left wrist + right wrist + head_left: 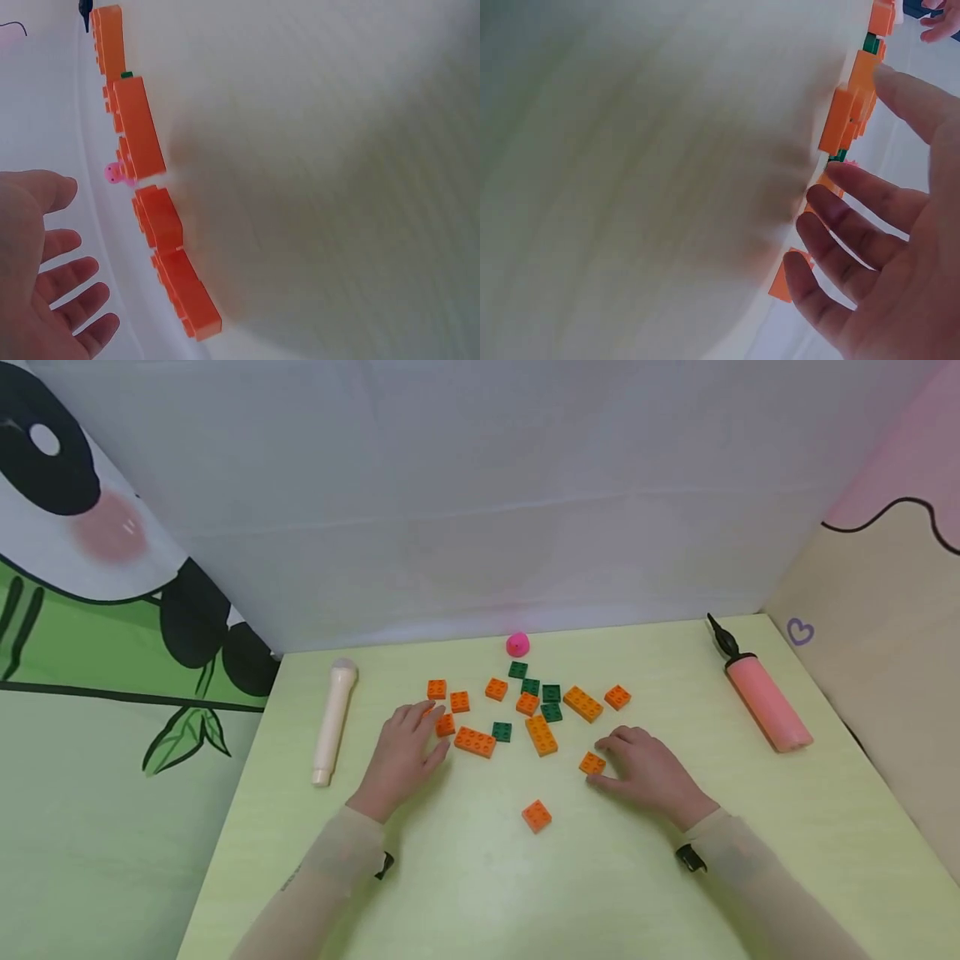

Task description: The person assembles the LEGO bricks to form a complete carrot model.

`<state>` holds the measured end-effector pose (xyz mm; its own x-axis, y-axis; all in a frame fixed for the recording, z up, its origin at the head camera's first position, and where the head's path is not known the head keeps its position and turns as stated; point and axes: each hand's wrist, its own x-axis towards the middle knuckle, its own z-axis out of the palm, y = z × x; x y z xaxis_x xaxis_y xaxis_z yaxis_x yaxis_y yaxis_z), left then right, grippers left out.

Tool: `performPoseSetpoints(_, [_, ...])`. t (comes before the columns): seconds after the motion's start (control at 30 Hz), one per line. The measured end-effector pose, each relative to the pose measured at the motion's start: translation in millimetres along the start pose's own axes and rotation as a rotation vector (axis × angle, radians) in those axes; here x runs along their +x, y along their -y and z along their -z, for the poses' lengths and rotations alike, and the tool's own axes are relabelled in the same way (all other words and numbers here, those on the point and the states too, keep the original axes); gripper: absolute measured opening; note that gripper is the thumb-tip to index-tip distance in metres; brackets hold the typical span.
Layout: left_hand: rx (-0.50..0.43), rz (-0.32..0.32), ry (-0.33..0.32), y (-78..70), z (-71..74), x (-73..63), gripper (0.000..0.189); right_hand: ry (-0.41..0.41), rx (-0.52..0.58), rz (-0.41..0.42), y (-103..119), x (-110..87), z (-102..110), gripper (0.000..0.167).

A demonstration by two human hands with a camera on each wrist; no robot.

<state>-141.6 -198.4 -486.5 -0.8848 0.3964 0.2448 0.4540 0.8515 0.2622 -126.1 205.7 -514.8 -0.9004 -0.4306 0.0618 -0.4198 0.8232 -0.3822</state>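
Note:
My left hand (405, 752) is over the left side of a spread of toy building bricks, fingers loosely bent and apart. Its fingertips overlap a small orange brick (445, 725) in the head view; a longer orange brick (475, 742) lies just right of its thumb. On the other side, my right hand (648, 772) has thumb and forefinger spread either side of a square orange brick (592, 763). In the right wrist view, that brick (837, 121) shows between thumb and forefinger, with the fingers (847, 229) relaxed. Another square orange brick (536, 817) lies nearer me, between the hands.
Several green bricks (551, 712) and yellow-orange long bricks (542, 735) lie mid-table. Behind them sits a small pink ball-like toy (517, 644). A pale microphone-shaped stick (334, 723) lies left, a pink hand pump (768, 702) right. A white wall (480, 527) stands along the back edge.

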Motion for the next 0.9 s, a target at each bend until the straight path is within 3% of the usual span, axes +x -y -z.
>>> performPoseSetpoints(0.4, [-0.028, -0.021, 0.01, -22.5, -17.4, -5.0, 0.049, 0.023, 0.048, -0.026, 12.7, -0.6, -8.1, 0.037])
performPoseSetpoints(0.67, [-0.02, -0.001, 0.1, -26.0, -27.1, -2.3, 0.053, 0.043, 0.093, -0.003, 17.0, 2.2, -9.2, 0.033])
performPoseSetpoints(0.9, [-0.018, -0.019, 0.127, -25.1, -33.4, 5.9, 0.052, 0.072, 0.134, -0.006, 22.6, 5.5, -10.0, 0.033])
